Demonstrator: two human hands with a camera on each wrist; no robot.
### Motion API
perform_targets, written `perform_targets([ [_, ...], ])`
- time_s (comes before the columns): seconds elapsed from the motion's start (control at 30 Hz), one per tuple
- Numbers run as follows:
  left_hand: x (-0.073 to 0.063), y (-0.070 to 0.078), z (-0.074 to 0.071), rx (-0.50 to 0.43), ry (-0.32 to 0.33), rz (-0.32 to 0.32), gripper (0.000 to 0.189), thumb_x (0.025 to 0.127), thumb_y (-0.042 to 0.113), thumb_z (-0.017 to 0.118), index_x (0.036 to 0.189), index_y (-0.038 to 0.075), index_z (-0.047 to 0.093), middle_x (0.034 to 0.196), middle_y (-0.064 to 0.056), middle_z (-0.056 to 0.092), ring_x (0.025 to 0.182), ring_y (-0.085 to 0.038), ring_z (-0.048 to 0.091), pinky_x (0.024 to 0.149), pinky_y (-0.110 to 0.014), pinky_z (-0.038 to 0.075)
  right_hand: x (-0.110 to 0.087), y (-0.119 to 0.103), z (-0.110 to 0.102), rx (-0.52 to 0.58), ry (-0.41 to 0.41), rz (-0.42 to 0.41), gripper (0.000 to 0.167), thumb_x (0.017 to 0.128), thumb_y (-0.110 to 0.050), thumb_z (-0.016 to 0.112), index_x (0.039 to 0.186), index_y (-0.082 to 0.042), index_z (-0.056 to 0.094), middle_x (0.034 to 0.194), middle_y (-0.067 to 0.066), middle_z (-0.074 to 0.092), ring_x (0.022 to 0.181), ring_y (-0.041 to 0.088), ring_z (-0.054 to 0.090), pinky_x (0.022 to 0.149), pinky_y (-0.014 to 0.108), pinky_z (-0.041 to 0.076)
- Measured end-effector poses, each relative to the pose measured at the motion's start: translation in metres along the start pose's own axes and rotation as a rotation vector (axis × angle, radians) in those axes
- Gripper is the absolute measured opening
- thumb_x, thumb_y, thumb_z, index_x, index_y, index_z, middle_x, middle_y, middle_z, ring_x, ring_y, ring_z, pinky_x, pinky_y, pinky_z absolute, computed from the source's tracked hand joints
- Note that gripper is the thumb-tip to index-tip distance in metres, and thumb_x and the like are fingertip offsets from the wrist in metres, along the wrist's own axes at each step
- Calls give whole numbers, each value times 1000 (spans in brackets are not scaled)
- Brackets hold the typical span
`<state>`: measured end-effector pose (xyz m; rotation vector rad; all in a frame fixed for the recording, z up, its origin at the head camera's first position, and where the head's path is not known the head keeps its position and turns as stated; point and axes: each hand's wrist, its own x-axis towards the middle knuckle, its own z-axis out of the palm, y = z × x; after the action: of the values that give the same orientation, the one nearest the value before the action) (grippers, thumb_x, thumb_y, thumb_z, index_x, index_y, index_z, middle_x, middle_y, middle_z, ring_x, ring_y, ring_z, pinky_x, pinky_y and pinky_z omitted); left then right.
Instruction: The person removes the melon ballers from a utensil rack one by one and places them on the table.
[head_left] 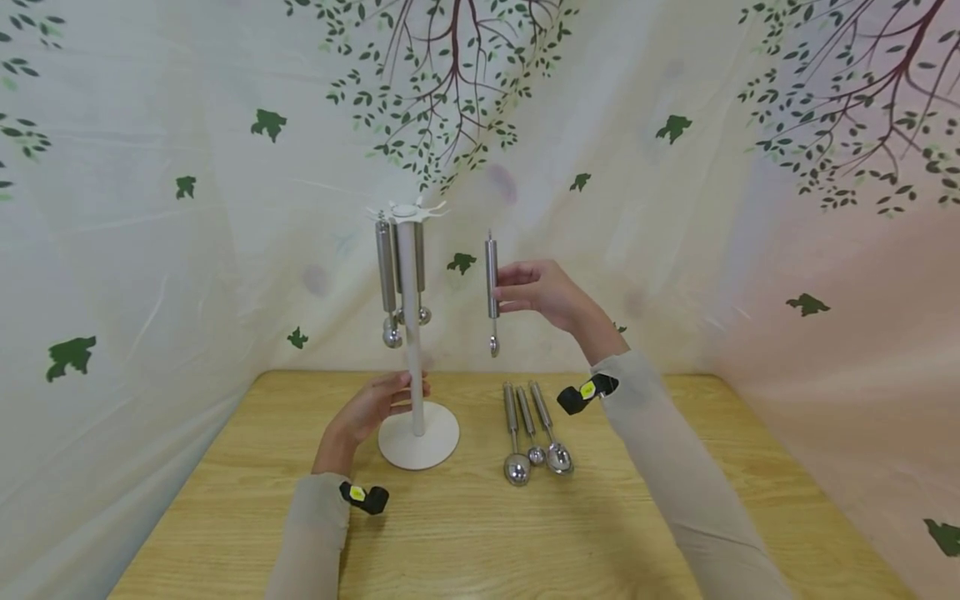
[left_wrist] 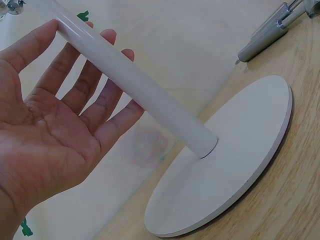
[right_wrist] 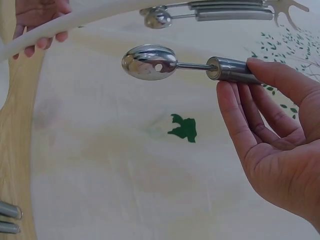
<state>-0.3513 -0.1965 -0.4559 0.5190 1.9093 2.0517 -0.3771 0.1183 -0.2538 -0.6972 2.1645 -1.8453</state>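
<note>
My right hand (head_left: pixel 551 292) pinches the steel handle of a melon baller (head_left: pixel 491 275) between thumb and fingertips, upright in the air right of a white hanging stand (head_left: pixel 412 350). In the right wrist view the melon baller's oval bowl (right_wrist: pixel 149 62) has a small hole. Lower down, my left hand (head_left: pixel 371 407) holds the stand's pole (left_wrist: pixel 125 80), thumb on one side and fingers behind it. Several steel scoops (head_left: pixel 386 267) hang from the hooked top (head_left: pixel 407 212), partly hidden by the pole.
Three steel scoops (head_left: pixel 517 467) lie side by side on the wooden table (head_left: pixel 465 533), right of the stand's round base (head_left: pixel 420 454). A pale curtain (head_left: pixel 600 233) printed with leaves and branches hangs behind the table and along its sides.
</note>
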Motion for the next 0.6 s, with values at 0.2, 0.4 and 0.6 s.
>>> perform_targets([
  [0.2,0,1,0,4,-1,9,26,109,31,46,121,20,66,119,2,70,126,-24,59,116,-52,40,-13,25,-17,-31,49,46,35,95,1,67,128,10,59,99,2,73,93,16,72,92,39,60],
  [0.4,-1,1,-1,9,-19,23,26,110,31,45,121,22,67,116,7,71,127,-23,59,115,-52,40,-28,50,-35,-58,92,108,36,95,-1,69,128,10,58,99,1,72,92,16,72,92,40,61],
  [0.6,-2,2,2,-3,-17,14,25,109,32,46,119,24,68,116,8,71,125,-20,60,116,-52,40,-42,73,-51,-116,110,165,37,96,-3,68,129,11,57,101,2,71,92,16,73,97,46,58],
])
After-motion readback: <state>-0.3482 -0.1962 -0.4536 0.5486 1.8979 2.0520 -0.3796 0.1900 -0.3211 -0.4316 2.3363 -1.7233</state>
